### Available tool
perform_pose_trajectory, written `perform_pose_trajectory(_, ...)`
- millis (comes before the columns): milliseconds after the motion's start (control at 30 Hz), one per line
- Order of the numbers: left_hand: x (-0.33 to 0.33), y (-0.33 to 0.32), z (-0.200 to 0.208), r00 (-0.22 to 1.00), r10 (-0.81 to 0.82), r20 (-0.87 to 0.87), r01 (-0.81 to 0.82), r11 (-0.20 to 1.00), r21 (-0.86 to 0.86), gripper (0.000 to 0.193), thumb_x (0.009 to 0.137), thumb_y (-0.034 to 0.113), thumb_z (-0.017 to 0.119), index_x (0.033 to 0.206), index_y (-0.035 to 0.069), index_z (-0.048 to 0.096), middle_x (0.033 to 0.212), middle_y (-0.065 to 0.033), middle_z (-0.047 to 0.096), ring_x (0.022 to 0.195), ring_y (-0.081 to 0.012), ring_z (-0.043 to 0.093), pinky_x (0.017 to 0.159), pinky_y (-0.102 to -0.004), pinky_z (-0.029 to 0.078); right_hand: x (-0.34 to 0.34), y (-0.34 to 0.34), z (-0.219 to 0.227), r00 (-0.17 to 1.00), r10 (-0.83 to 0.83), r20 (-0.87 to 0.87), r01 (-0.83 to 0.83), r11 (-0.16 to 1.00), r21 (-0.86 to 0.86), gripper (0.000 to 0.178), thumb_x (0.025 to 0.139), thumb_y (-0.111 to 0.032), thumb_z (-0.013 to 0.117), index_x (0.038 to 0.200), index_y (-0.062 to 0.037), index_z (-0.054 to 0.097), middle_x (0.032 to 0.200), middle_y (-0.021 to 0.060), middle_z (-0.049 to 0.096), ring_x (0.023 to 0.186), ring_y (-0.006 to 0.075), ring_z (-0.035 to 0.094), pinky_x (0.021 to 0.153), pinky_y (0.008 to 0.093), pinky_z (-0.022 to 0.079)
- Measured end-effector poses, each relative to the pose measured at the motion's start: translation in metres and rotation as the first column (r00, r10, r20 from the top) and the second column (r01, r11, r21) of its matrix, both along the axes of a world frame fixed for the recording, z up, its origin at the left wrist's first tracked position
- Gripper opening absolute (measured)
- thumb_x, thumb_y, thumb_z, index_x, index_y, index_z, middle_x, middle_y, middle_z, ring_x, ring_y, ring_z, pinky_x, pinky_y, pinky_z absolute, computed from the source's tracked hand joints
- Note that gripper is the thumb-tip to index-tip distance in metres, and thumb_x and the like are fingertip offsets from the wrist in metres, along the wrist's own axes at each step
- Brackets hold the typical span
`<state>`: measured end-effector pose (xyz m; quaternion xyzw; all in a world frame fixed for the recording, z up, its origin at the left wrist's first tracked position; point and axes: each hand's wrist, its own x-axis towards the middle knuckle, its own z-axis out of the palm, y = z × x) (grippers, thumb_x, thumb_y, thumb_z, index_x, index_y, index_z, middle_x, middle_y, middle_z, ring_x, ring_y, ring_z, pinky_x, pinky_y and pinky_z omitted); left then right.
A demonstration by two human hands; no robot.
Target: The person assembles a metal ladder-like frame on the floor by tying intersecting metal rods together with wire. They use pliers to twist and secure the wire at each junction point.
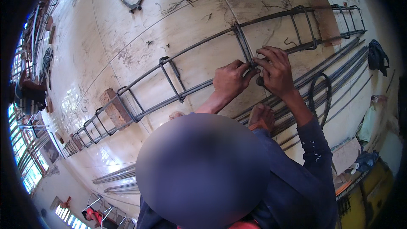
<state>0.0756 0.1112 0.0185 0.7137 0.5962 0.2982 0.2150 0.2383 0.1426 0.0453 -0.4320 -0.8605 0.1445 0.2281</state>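
A long rebar cage (195, 51) of parallel steel bars with square stirrups runs slantwise across the floor. My left hand (231, 79) is closed, thumb and fingertips pinched at the near corner of a middle stirrup (243, 42); what they grip is hidden. Opposite it, my right hand (275, 71) has its fingers bent together at the same corner, with a thin tie wire (257, 54) showing by the fingertips. Below the right fingers shows a dark rounded end (260, 81) of something I cannot make out.
Bricks (115, 109) prop the cage at both ends. Pincers (133, 5) and wire scraps lie beyond it. Loose steel bars (343, 70) and a black coil (319, 95) lie at the right, near a bare foot (262, 118). Another person (92, 215) is at the lower left.
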Motion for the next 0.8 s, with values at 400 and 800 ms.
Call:
perform_pose_trajectory(400, 0.001, 0.001, 0.002, 0.999, -0.021, 0.031, 0.022, 0.999, -0.033, 0.023, 0.073, 0.035, 0.069, 0.079, 0.012, 0.070, 0.069, -0.0051, 0.063, 0.054, -0.0238, 0.061, 0.046, -0.0331, 0.047, 0.004, 0.004, -0.006, 0.998, 0.021, 0.057, -0.006, 0.970, -0.245, 0.039, 0.066, 0.000, 0.052, 0.105, -0.0023, 0.057, 0.090, 0.0136, 0.060, 0.095, 0.0277, 0.055, 0.097, 0.0454, 0.033)
perform_pose_trajectory(800, -0.006, -0.002, -0.014, 0.994, -0.065, 0.089, 0.067, 0.997, -0.023, 0.021, 0.073, 0.031, 0.063, 0.082, 0.012, 0.065, 0.074, -0.0082, 0.060, 0.063, -0.0294, 0.061, 0.053, -0.0407, 0.050, 0.012, -0.069, -0.060, 0.969, -0.236, 0.073, 0.245, 0.955, -0.168, 0.046, 0.084, -0.012, 0.043, 0.128, -0.0012, 0.040, 0.132, 0.0214, 0.039, 0.124, 0.0378, 0.035, 0.104, 0.0452, 0.025)
